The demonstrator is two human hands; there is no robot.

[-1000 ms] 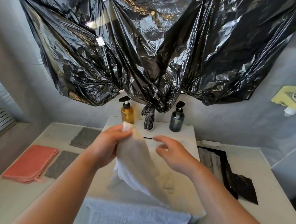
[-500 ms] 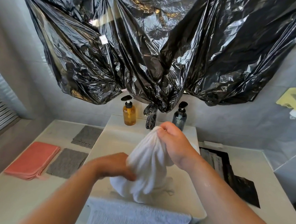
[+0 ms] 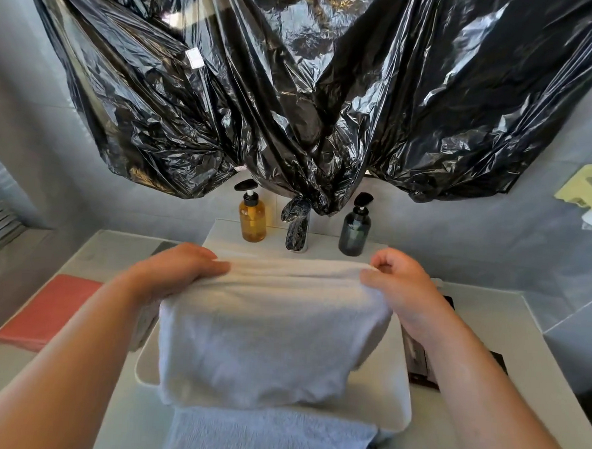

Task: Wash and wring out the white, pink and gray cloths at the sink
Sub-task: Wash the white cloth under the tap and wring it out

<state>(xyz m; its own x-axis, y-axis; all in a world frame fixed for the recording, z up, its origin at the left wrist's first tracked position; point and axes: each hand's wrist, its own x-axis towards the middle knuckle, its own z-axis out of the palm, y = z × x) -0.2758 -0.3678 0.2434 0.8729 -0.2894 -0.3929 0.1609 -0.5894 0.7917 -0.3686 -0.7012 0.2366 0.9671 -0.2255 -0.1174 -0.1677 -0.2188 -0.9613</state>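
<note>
White cloth [image 3: 272,326] is the item in hand. It is held up by its top edge, spread flat between both hands, and hangs over the sink [image 3: 396,404], its lower edge close to a folded towel [image 3: 270,435] draped at the front rim. Left hand [image 3: 179,269]: forearm reaching forward, knuckles up, fingers [image 3: 213,266] curled over the upper left corner and gripping it. Right hand [image 3: 401,284]: raised to the same level, thumb and bent fingers pinching the upper right corner. No water can be seen at the tap [image 3: 297,231], which is partly draped by black plastic sheeting [image 3: 295,87]; whether the cloth is wet cannot be told. Pink cloth [image 3: 50,311] lies folded on the surface [image 3: 487,337] to the left, well apart from the hands. Gray cloth [image 3: 143,324] shows only as a sliver behind the left forearm. Assessment: the work is on the first of the three cloths and the task is early, with two cloths not yet handled. The next move probably calls for lowering the spread cloth into the basin, or gathering it into a roll and twisting with opposed hands, with drips kept inside the rim. An amber bottle [image 3: 252,218] and a dark bottle [image 3: 354,232] flank the tap.
</note>
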